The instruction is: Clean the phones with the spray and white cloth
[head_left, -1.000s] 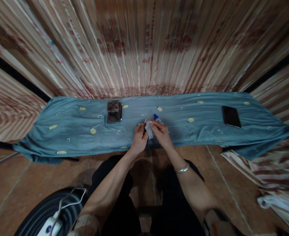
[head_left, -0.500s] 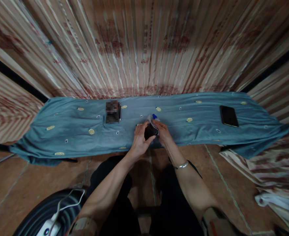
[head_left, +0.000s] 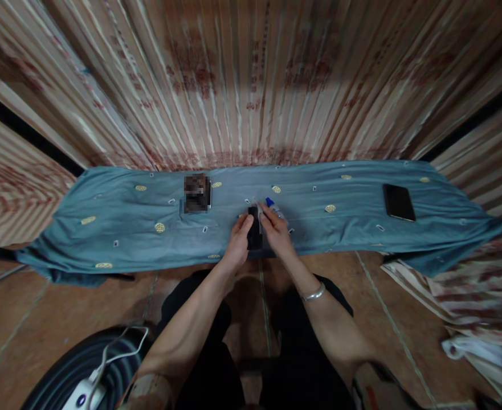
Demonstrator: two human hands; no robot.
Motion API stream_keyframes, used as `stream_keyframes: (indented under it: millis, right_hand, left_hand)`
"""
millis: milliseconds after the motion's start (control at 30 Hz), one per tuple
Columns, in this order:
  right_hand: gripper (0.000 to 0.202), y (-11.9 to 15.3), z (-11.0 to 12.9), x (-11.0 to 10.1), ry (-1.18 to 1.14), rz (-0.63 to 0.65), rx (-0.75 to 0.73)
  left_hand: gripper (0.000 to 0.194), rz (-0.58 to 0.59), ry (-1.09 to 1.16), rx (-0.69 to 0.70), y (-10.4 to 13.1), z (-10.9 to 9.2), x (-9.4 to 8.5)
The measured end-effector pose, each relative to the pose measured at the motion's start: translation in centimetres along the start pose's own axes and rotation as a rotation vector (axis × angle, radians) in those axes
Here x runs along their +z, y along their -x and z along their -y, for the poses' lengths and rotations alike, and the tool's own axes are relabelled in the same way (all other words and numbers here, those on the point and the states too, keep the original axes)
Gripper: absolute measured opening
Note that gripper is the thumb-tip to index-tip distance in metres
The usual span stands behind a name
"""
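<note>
My left hand is closed on the side of a dark, flat, phone-shaped thing, thumb on its face. It is held upright above the near edge of the cloth-covered table. My right hand is closed on a small grey cloth, pressed against the right edge of that thing. Just behind the right hand is a clear bottle with a blue cap, its lower part hidden by the fingers.
A blue-green patterned cloth covers the long table. A blurred-out brown item lies left of centre, and a black tablet-like device lies at the right. On the floor, a white power strip rests on a dark coil.
The dark thing has been turned from a tilt to upright, with its narrower side towards me. My right hand and the cloth have shifted along its right edge, uncovering more of the bottle.
</note>
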State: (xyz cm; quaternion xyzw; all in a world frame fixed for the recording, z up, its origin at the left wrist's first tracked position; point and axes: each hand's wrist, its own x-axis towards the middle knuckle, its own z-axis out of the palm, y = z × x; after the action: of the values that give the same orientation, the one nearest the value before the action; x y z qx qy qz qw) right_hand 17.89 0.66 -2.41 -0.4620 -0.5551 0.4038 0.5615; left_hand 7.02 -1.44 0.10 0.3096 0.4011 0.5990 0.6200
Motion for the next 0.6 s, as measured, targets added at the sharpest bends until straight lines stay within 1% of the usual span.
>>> stream_keyframes:
  millis: [100, 267, 367, 533, 600]
  right_hand:
    - [0.053, 1.0, 0.3, 0.6, 0.198, 0.046, -0.101]
    - [0.056, 2.2, 0.6, 1.7, 0.300, 0.093, -0.194]
    - [0.055, 2.7, 0.8, 1.9, 0.332, 0.128, -0.236]
    - [0.052, 3.8, 1.2, 2.3, 0.373, 0.196, -0.305]
    - [0.052, 4.4, 1.5, 2.5, 0.378, 0.222, -0.337]
  left_hand:
    - [0.024, -0.078, 0.149, -0.074, -0.2, -0.3, 0.2]
    - [0.011, -0.148, 0.276, -0.160, -0.2, -1.1, 0.4]
    - [0.011, -0.184, 0.301, -0.176, -0.2, -1.5, 0.5]
    - [0.010, -0.263, 0.304, -0.158, -0.8, -1.9, -0.1]
    - [0.016, -0.299, 0.316, -0.172, -1.1, -2.2, -0.4]
